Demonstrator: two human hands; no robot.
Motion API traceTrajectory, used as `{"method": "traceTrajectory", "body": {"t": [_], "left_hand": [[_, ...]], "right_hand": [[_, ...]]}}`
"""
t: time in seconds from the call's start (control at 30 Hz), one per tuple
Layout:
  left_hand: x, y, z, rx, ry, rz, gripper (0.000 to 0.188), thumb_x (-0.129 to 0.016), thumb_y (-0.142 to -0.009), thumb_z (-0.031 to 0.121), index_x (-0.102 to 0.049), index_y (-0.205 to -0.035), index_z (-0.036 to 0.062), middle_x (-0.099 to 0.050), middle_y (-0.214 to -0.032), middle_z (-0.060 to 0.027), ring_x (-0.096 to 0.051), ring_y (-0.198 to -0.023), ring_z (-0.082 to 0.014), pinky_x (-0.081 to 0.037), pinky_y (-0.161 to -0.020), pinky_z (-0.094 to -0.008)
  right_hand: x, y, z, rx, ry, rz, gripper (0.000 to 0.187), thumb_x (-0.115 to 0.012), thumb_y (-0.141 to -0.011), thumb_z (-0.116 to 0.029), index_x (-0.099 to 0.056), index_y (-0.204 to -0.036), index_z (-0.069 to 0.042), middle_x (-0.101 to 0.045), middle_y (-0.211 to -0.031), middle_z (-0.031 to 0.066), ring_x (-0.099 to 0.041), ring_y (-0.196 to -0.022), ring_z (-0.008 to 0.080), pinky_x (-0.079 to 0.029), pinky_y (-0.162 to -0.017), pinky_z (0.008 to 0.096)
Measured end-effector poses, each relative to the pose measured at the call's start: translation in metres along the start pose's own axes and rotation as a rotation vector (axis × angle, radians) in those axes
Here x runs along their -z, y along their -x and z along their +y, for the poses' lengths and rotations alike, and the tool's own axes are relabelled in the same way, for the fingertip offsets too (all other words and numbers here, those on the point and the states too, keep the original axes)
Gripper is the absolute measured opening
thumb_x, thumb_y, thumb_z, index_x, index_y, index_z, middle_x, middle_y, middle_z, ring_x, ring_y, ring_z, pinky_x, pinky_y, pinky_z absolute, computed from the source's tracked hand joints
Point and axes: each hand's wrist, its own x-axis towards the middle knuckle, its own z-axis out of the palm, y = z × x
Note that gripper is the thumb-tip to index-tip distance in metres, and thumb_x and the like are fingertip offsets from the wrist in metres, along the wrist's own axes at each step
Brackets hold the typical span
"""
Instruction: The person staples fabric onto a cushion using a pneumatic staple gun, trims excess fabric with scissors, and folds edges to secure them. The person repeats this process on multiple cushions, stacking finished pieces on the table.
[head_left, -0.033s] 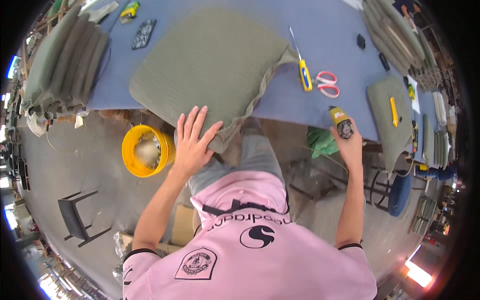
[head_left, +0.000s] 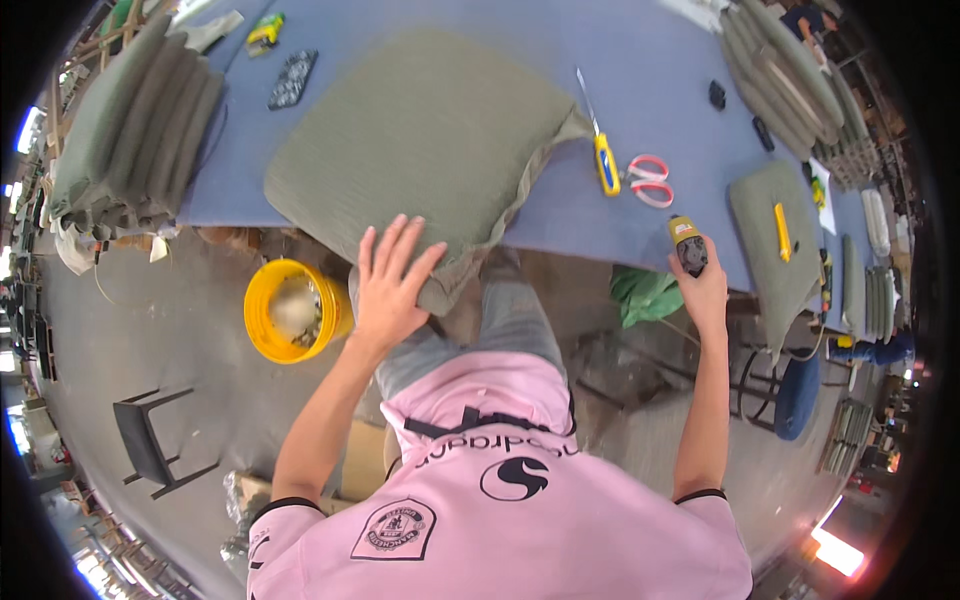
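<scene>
A stuffed olive-green cushion lies on the blue-grey table, its near corner hanging past the front edge. My left hand rests on that corner, fingers spread and palm down. Off to the right, at the table's front edge, my right hand is wrapped round a yellow-and-black tool; its kind is not clear. Between the cushion and this tool lie a screwdriver with a yellow-and-blue handle and scissors with red-and-white handles.
Stacks of similar cushions stand at the far left and far right. A flat green piece with a yellow cutter lies rightward. Left of my legs is a yellow bucket. A phone and tape measure lie at the back left.
The view has shifted slightly, so the table and cushion appear a little lower. My left hand stays on the cushion corner, and my right hand still holds the yellow-and-black tool.
</scene>
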Motion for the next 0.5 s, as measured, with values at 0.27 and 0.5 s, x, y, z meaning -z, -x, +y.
{"method": "traceTrajectory", "body": {"t": [0.27,0.5], "left_hand": [[0.132,-0.107,0.014,-0.212,0.268,0.647,0.052,-0.089,-0.063,0.015,-0.08,-0.113,0.0043,-0.079,-0.121,-0.0144,-0.075,-0.118,-0.0369,-0.056,-0.106,-0.0514],[0.272,-0.078,-0.004,0.343,1.189,0.96,0.039,-0.081,-0.093,0.014,-0.072,-0.128,-0.0001,-0.078,-0.111,-0.0053,-0.073,-0.101,-0.0153,-0.055,-0.094,-0.0301]], "right_hand": [[0.014,-0.137,0.049,0.223,-0.242,0.14,0.07,-0.075,-0.097,-0.043,-0.058,-0.151,-0.002,-0.067,-0.144,0.021,-0.063,-0.133,0.0322,-0.048,-0.113,0.0428],[-0.027,-0.076,-0.072,0.272,-0.853,-0.033,0.061,-0.058,-0.112,-0.046,-0.053,-0.157,-0.005,-0.062,-0.149,0.0142,-0.058,-0.135,0.0254,-0.044,-0.115,0.0397]]}}
